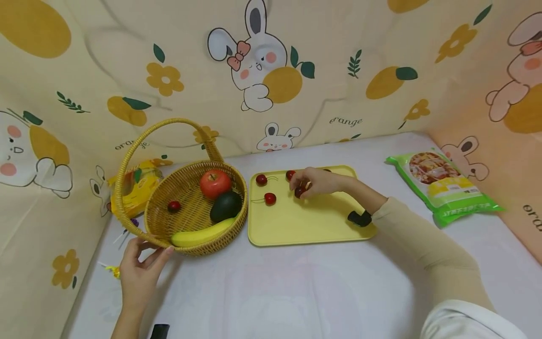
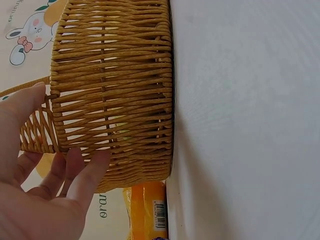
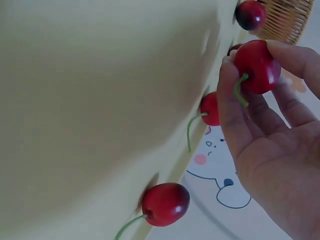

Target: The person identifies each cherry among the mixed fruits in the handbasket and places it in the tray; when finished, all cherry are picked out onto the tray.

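In the head view my right hand [image 1: 317,181] is over the yellow tray [image 1: 305,228], pinching a cherry [image 1: 299,191] between thumb and fingers. The right wrist view shows that held cherry [image 3: 257,67] with its short green stem. Other cherries lie on the tray, one [image 1: 269,198] near its left side. My left hand [image 1: 141,266] grips the near rim of the wicker basket [image 1: 186,181] at the foot of its handle. Inside the basket are a red apple [image 1: 215,183], a dark avocado [image 1: 226,207], a banana [image 1: 203,234] and one cherry [image 1: 174,206].
A green and white food bag [image 1: 444,186] lies right of the tray. Behind the basket, at left, is a yellow packet [image 1: 137,186]. Small yellow wrapped pieces [image 1: 113,270] lie near the left wall. Printed cloth [image 1: 317,108] encloses the white table [image 1: 296,292].
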Demonstrator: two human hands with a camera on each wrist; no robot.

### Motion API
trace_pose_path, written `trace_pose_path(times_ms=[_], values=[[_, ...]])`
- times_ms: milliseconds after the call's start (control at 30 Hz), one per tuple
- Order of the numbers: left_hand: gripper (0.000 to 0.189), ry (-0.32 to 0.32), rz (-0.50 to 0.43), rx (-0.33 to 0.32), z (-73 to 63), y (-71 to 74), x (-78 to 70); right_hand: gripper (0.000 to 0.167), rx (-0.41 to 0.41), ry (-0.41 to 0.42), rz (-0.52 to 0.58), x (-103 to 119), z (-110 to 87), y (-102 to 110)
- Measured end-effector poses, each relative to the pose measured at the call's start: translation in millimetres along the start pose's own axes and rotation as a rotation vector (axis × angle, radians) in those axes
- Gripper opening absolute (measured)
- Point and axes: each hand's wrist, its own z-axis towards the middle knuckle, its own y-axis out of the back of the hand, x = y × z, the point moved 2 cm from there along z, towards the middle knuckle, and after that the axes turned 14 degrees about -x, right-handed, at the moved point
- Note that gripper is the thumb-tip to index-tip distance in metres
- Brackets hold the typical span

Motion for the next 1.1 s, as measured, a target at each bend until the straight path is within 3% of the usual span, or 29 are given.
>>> trace_pose_path(times_ms=[1100], values=[[0.049,0.022,0.033,0.005,1.4,0.2,-4.2,0.029,-0.088,-0.036,-0.061,-3.3,-4.4,-11.4]])
